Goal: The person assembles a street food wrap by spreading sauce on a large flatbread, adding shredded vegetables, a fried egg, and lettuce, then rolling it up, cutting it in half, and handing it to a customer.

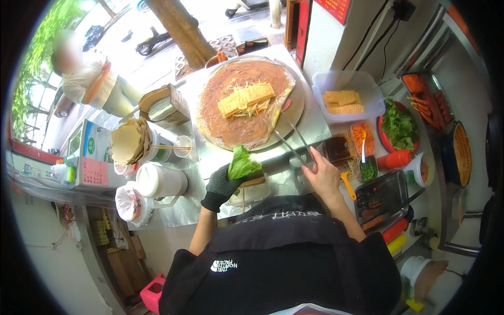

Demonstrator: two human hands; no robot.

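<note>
A large round crepe (223, 86), browned with sauce, lies on the round griddle (298, 100). On its middle rest crisp golden crackers (247, 100) over pale shreds with orange bits. My left hand (220, 187), in a black dotted glove, is closed on a green lettuce leaf (243, 163) just off the crepe's near edge. Bare, my right hand (321, 176) grips metal tongs (291, 148). Their tips reach the crepe's near right edge, where a yellowish strip and a small pink piece show; whether they pinch anything I cannot tell.
Right of the griddle stand a clear tub of crackers (375, 100), orange diced filling (362, 137), chopped green onion (369, 170), a bowl of lettuce (399, 126) and a red bottle (395, 159). At left are paper bags (163, 107) and a white jug (157, 180). A person (94, 86) stands outside.
</note>
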